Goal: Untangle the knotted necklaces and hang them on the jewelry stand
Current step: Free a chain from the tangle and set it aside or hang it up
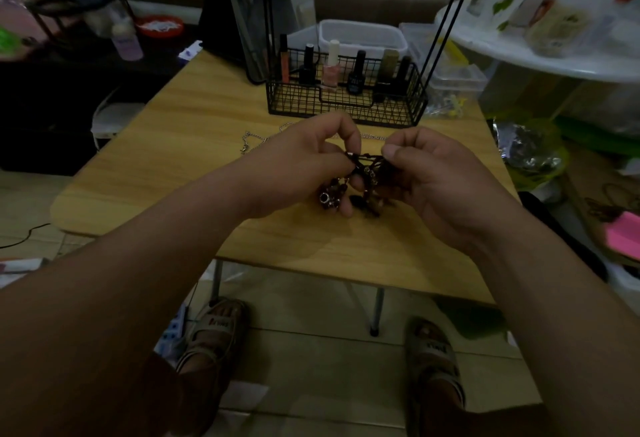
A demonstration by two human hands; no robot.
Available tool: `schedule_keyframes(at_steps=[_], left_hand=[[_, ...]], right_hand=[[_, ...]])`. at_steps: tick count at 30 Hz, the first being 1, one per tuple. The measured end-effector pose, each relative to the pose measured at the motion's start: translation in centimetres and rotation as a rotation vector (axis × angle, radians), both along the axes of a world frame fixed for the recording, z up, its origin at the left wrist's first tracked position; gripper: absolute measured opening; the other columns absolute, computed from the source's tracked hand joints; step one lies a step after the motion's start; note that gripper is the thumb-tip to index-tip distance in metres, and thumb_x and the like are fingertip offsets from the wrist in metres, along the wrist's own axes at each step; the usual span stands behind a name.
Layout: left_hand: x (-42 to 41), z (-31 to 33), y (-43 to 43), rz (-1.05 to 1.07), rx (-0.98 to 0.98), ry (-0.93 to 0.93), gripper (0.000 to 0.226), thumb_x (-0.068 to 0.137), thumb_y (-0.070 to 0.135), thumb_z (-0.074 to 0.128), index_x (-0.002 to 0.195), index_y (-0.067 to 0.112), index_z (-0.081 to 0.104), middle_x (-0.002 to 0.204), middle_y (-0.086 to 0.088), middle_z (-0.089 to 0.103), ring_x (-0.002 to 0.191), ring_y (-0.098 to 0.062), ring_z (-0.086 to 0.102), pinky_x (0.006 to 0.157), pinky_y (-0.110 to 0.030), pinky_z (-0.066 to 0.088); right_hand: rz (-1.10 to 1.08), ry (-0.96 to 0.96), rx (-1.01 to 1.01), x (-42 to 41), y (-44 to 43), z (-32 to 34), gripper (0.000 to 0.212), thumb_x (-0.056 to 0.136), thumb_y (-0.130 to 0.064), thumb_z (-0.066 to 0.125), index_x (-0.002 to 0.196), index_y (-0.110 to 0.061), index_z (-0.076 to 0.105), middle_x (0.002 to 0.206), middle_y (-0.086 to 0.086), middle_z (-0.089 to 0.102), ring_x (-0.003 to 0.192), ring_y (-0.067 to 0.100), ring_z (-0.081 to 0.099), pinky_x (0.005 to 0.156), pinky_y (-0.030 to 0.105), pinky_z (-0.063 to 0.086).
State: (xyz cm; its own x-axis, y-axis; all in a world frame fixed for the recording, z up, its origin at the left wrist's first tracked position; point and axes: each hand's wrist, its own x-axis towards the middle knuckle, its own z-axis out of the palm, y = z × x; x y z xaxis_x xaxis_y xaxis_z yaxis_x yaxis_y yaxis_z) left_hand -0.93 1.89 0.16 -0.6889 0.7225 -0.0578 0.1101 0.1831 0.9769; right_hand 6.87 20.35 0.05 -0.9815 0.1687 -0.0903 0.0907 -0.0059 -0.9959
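A dark beaded necklace [363, 173] with small metal charms hangs bunched between both hands, above the middle of the wooden table [180, 145]. My left hand [304, 162] pinches its left side with thumb and curled fingers. My right hand [426, 173] pinches the right side, and a short stretch of cord is taut between the two. A thin silver chain [256, 140] lies flat on the table behind the hands, partly hidden by them. The jewelry stand's black wire basket base [346, 104] sits at the table's far side, its thin black rods [446, 24] rising out of view.
Several nail polish bottles [332, 65] stand inside the wire basket. Clear plastic boxes [363, 36] sit behind it. A white round table [540, 52] with clutter is at the right. Bags and a pink item [623, 239] lie on the floor at the right.
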Motion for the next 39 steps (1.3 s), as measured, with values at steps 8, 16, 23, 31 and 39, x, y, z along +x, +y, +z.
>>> schedule_keyframes(at_steps=[8,16,23,31,39], left_hand=[[0.0,-0.1,0.1,0.032,-0.09,0.029,0.018,0.103,0.006,0.051,0.116,0.011,0.062,0.082,-0.003,0.069,0.068,-0.02,0.064,0.058,-0.031,0.05],[0.2,0.2,0.1,-0.059,-0.152,0.042,0.01,0.102,0.016,0.063,0.094,0.011,0.065,0.08,-0.008,0.062,0.063,-0.012,0.057,0.055,-0.021,0.046],[-0.4,0.6,-0.4,-0.007,-0.031,-0.004,0.006,0.103,0.014,0.06,0.101,0.01,0.063,0.079,-0.002,0.067,0.06,-0.009,0.055,0.052,-0.02,0.042],[-1.4,0.9,-1.0,0.014,0.092,-0.053,0.01,0.101,0.018,0.062,0.092,0.019,0.065,0.082,0.001,0.065,0.068,-0.013,0.054,0.056,-0.022,0.04],[-1.8,1.1,-1.8,0.086,0.05,0.026,0.008,0.103,0.019,0.061,0.096,0.019,0.065,0.089,0.001,0.066,0.076,-0.012,0.062,0.059,-0.023,0.047]], right_hand=[[0.012,-0.028,0.036,-0.1,-0.1,-0.3,0.009,0.105,-0.014,0.054,0.112,-0.01,0.058,0.096,0.016,0.066,0.086,0.032,0.063,0.067,0.04,0.049],[0.002,0.025,0.172,-0.3,-0.2,-0.5,0.011,0.103,-0.017,0.06,0.112,-0.013,0.064,0.09,0.002,0.069,0.084,0.017,0.066,0.077,0.036,0.054],[0.005,-0.065,0.246,-0.3,0.1,-0.6,0.025,0.099,-0.004,0.051,0.113,-0.016,0.068,0.106,0.004,0.077,0.099,0.016,0.074,0.084,0.034,0.058],[0.27,-0.076,0.419,0.3,-0.1,-0.8,0.027,0.096,0.002,0.063,0.119,-0.012,0.068,0.102,0.004,0.077,0.088,0.014,0.074,0.073,0.017,0.056],[0.162,-0.126,0.42,0.2,0.8,0.1,0.014,0.101,-0.008,0.059,0.106,-0.013,0.071,0.09,-0.001,0.078,0.079,0.019,0.07,0.064,0.02,0.056]])
